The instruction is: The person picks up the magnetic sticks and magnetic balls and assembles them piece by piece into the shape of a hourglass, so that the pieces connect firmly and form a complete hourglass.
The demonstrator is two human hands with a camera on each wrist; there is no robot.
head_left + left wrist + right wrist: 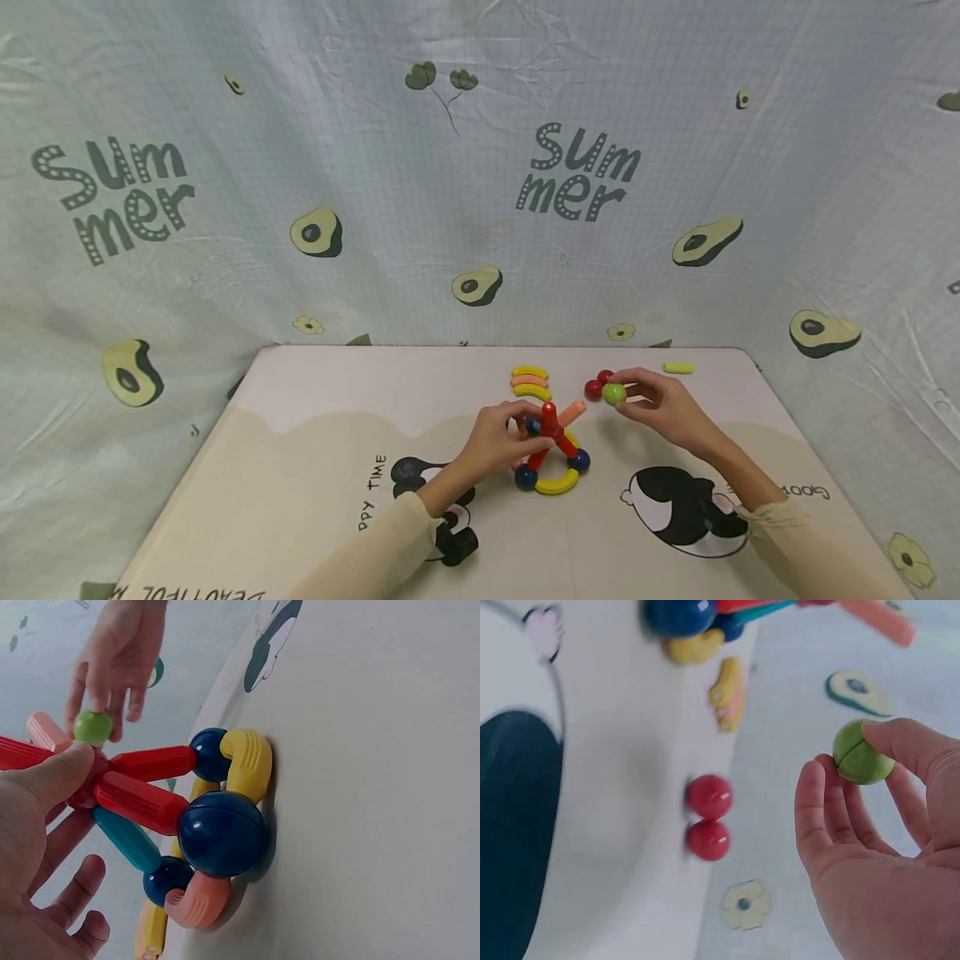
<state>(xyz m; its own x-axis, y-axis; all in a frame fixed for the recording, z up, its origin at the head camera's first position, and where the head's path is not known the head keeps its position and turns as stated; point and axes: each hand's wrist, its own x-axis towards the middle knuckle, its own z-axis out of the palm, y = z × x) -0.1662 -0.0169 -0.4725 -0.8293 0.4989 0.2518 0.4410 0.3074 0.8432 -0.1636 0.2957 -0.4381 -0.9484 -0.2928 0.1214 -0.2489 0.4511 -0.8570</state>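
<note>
My left hand grips a magnetic stick-and-ball structure by its red ball hub, thumb on one side and fingers behind. From the hub, red sticks and a teal stick slope down to dark blue balls. Curved yellow pieces and a curved pink piece join those balls in a ring at the tabletop. Another red stick and a pink stick point up and outward. To the right, my right hand pinches a green ball between thumb and fingertips, apart from the structure.
Behind the structure lie yellow and pink curved sticks side by side. Red balls sit just past the green ball, and a pale yellow stick lies near the back right edge. A printed cloth hangs behind the table.
</note>
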